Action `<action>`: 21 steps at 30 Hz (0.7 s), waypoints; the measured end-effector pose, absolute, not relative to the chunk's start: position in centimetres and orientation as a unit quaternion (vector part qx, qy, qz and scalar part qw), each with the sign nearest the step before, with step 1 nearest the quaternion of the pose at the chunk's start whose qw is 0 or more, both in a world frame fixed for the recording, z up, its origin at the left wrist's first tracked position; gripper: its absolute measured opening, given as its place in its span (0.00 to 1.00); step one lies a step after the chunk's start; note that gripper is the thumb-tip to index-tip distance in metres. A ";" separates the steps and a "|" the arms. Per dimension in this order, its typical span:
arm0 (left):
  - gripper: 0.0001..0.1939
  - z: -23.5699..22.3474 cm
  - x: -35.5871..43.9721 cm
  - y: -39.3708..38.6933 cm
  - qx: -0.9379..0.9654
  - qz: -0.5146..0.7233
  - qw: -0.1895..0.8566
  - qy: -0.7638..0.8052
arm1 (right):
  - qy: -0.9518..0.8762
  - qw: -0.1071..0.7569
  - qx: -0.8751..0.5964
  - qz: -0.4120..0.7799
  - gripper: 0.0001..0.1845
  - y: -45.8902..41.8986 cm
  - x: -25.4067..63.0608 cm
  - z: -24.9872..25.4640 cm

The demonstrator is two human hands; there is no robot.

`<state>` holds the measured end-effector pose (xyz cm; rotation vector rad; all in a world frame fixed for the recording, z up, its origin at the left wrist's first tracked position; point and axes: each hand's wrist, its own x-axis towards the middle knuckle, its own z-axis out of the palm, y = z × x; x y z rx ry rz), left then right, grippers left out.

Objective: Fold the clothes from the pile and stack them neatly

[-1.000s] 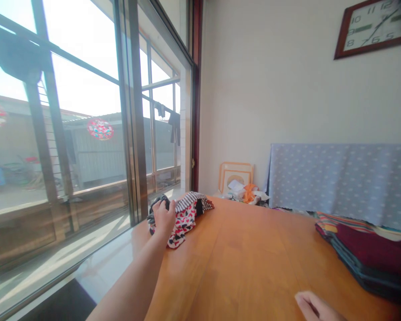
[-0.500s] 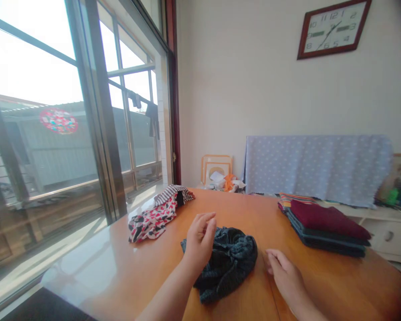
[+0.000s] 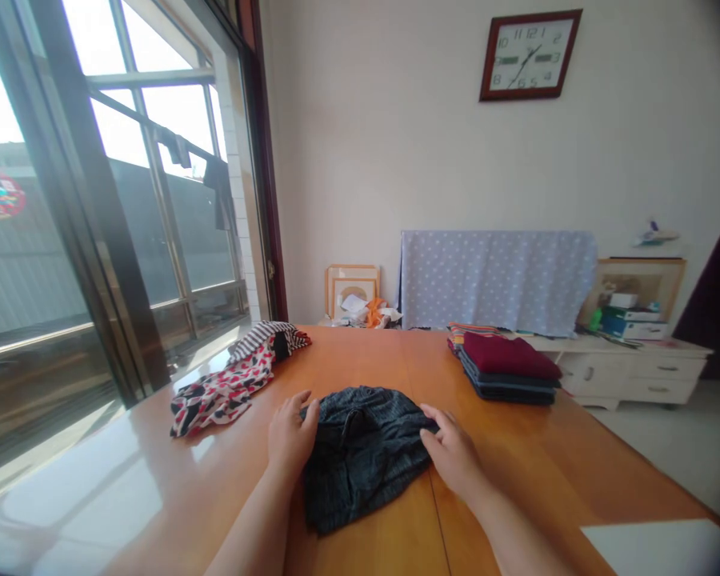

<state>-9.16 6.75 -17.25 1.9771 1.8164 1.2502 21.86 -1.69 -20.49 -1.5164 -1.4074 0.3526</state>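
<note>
In the head view a dark blue-grey heathered garment [image 3: 366, 456] lies on the wooden table in front of me, spread out with loose wrinkles and what looks like a small loop or cord on top. My left hand [image 3: 293, 432] is at its upper left edge, thumb and fingers closed about the fabric there. At the right edge my right hand [image 3: 451, 450] has cloth between thumb and forefinger. Which garment it is, I cannot tell.
A folded stack with a maroon piece [image 3: 510, 354] on top sits at the table's right rear. Heart-patterned cloth [image 3: 222, 392] and striped cloth [image 3: 264, 338] lie at the left. A white sheet-like surface [image 3: 660, 548] shows at lower right. Large windows stand left.
The dark garment has gone from a bunched heap to a wider, flatter spread. Both hands have come to its edges. The camera view has turned to the right.
</note>
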 end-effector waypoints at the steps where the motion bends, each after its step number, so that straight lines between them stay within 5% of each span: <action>1: 0.23 -17.3 -9.2 6.9 0.683 0.391 0.081 0.612 | -0.604 0.476 -0.621 0.151 0.28 -1.9 21.6 -20.4; 4: 0.24 -17.4 -9.1 6.9 0.730 0.295 0.078 0.612 | -0.648 0.427 -0.611 0.157 0.27 -2.3 21.0 -20.2; 9: 0.12 -17.4 -8.8 6.5 0.750 0.268 0.115 0.594 | -0.631 0.437 -0.617 0.171 0.09 -2.1 21.9 -19.5; 15: 0.21 -17.1 -9.1 6.7 0.681 0.402 0.282 0.542 | -0.459 0.530 -0.697 0.152 0.13 -1.5 25.3 -19.0; 21: 0.19 -16.9 -9.9 7.6 0.633 0.443 0.252 0.583 | -0.450 0.571 -0.683 0.068 0.19 -2.0 25.8 -18.3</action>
